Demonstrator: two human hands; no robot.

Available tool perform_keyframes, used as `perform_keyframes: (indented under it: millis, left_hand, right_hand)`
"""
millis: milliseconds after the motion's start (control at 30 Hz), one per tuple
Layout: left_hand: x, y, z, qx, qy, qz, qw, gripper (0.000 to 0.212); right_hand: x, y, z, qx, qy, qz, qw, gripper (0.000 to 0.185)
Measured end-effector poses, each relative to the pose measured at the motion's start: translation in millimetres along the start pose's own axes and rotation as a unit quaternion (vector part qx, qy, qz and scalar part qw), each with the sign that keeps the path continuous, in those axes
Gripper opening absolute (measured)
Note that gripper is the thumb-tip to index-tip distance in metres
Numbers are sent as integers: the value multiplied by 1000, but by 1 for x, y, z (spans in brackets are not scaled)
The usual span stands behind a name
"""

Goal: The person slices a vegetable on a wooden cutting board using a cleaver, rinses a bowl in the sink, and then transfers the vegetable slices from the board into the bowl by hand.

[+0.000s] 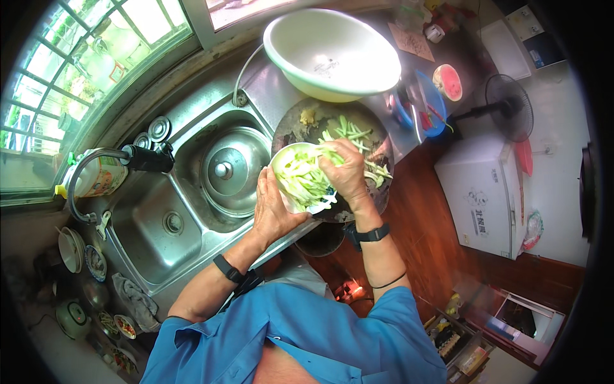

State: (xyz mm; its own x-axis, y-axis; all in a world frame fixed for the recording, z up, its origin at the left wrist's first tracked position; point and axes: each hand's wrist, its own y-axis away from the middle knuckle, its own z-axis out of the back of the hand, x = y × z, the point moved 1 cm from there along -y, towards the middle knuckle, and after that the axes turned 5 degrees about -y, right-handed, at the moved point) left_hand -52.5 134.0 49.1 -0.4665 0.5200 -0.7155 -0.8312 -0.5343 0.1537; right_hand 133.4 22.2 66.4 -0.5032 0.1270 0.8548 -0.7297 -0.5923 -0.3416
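Note:
My left hand (276,209) grips the rim and side of a white bowl (293,149) filled with pale green vegetable strips (302,177). At the bowl's right side, the fingers of my right hand (344,168) are curled on some of the strips. Beneath and behind the bowl is a round, dark-stained cutting board (292,117). More cut strips (352,132) lie on the board beyond my right hand, and a small yellowish lump (307,116) sits near its far edge. The bowl hides part of the board.
A double steel sink (158,216) with a pot lid (230,168) in one basin lies to the left. A large white basin (331,53) stands behind the board. At the right are a blue basin (434,129), a cut watermelon (447,82) and a black fan (508,108).

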Motion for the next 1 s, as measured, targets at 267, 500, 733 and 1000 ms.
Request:
perform_keyframes:
  millis: [267, 500, 733, 1000]
  left_hand:
    - [19, 6, -2, 2, -64, -68, 996, 154]
    - [27, 4, -1, 21, -56, -75, 995, 153]
    - [26, -4, 0, 31, -54, -90, 994, 155]
    - [33, -7, -5, 20, -48, -115, 992, 157]
  right_hand:
    - [-5, 17, -44, 108, 139, 19, 984, 33]
    - [-6, 20, -37, 77, 96, 37, 992, 43]
    - [-1, 12, -34, 36, 84, 43, 995, 38]
    - [-12, 28, -55, 110, 85, 36, 990, 34]
